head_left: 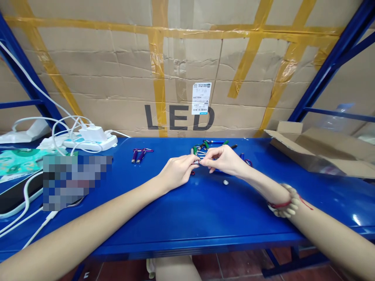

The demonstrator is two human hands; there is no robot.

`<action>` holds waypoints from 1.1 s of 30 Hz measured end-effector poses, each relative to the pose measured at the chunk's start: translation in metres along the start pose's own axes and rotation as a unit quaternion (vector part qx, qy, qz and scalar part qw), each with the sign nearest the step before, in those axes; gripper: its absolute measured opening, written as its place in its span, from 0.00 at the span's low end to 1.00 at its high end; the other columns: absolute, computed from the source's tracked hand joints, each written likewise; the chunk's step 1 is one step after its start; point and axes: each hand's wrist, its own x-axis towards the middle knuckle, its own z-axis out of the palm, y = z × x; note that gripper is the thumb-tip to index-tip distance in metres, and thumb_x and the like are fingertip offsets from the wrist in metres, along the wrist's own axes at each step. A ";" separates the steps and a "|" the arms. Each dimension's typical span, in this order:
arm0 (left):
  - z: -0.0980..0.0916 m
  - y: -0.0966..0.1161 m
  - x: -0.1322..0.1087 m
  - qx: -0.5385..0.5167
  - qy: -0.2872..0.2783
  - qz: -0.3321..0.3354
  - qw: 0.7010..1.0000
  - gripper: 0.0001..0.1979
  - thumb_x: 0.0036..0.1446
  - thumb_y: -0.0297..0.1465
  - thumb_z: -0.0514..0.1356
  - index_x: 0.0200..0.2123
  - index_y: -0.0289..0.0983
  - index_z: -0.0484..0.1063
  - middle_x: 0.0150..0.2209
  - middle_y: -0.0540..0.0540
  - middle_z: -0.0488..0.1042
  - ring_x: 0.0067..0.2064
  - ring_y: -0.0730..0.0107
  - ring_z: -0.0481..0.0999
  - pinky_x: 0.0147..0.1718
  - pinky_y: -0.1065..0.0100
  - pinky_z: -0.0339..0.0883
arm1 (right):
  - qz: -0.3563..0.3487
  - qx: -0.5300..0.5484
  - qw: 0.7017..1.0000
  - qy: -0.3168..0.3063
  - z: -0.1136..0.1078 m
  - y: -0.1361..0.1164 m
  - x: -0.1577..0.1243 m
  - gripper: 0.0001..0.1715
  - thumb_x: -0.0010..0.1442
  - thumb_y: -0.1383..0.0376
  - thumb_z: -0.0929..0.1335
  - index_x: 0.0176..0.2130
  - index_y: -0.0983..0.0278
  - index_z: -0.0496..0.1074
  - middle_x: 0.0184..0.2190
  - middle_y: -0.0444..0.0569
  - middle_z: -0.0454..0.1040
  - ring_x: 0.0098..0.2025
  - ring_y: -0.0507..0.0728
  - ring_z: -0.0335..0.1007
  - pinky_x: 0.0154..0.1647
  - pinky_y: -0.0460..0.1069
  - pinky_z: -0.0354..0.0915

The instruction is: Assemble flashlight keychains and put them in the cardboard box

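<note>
Fingertips nearly meet over a blue table (164,222) as a person's left hand (178,171) and right hand (225,159) hold a small shiny piece (199,161) between them, just in front of a loose cluster of coloured tubes (218,142). The left hand is mostly closed, palm down, its thumb and fingers pinching the piece; the right hand grips at the same spot with thumb and forefinger, its other fingers loosely curled. The piece is largely covered by the fingers, and its exact shape cannot be made out. A small white bit (225,182) lies on the tabletop just below the right hand, while two purple tubes (139,156) rest side by side, well apart from the cluster, to the left. A beaded bracelet (287,205) and a red cord (280,204) circle the right wrist. At the left of the table, white cables run around a power strip (109,143) and a plugged-in charger (95,133); at the right sits an open cardboard box (295,156). Behind stands a large taped carton (123,86) marked "LED," with a white label (201,98) above the lettering.
</note>
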 end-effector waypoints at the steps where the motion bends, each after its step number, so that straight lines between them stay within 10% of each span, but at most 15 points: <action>1: 0.000 0.000 0.000 0.006 0.007 0.007 1.000 0.07 0.60 0.27 0.50 0.38 0.35 0.66 0.36 0.44 0.76 0.36 0.68 0.76 0.34 0.69 0.69 | 0.031 0.016 0.999 0.000 0.001 0.000 0.000 0.19 0.34 0.55 0.76 0.18 0.67 0.72 0.18 0.43 0.68 0.18 0.47 0.63 0.18 0.43 0.65; 14: 0.003 0.000 0.004 -0.055 0.037 -0.033 0.997 0.11 0.59 0.29 0.52 0.45 0.36 0.67 0.44 0.44 0.75 0.44 0.68 0.75 0.44 0.67 0.69 | 0.111 0.103 0.988 -0.034 -0.005 0.003 0.003 0.17 0.37 0.56 0.75 0.22 0.67 0.74 0.18 0.41 0.64 0.22 0.45 0.58 0.18 0.39 0.60; 21: 0.004 -0.002 0.005 -0.092 0.015 -0.091 0.991 0.10 0.59 0.28 0.52 0.43 0.36 0.69 0.40 0.45 0.76 0.41 0.67 0.75 0.42 0.68 0.68 | -0.032 -0.056 0.998 0.021 -0.005 0.009 0.004 0.21 0.45 0.50 0.71 0.26 0.67 0.73 0.20 0.43 0.67 0.19 0.47 0.59 0.19 0.43 0.60; 26: -0.005 -0.004 0.011 -0.127 -0.014 -0.112 0.985 0.09 0.59 0.28 0.51 0.40 0.37 0.69 0.37 0.47 0.76 0.37 0.69 0.75 0.37 0.70 0.67 | -0.321 -0.285 0.897 0.106 -0.015 0.003 0.002 0.16 0.51 0.54 0.69 0.35 0.62 0.75 0.32 0.47 0.73 0.24 0.47 0.64 0.27 0.44 0.61; 33: -0.023 -0.001 0.019 -0.159 -0.043 -0.104 0.981 0.09 0.60 0.29 0.50 0.36 0.36 0.69 0.32 0.48 0.74 0.32 0.72 0.72 0.32 0.73 0.65 | -0.448 -0.451 0.768 0.078 -0.023 -0.019 0.003 0.15 0.62 0.62 0.62 0.31 0.60 0.76 0.31 0.44 0.74 0.28 0.47 0.68 0.24 0.43 0.55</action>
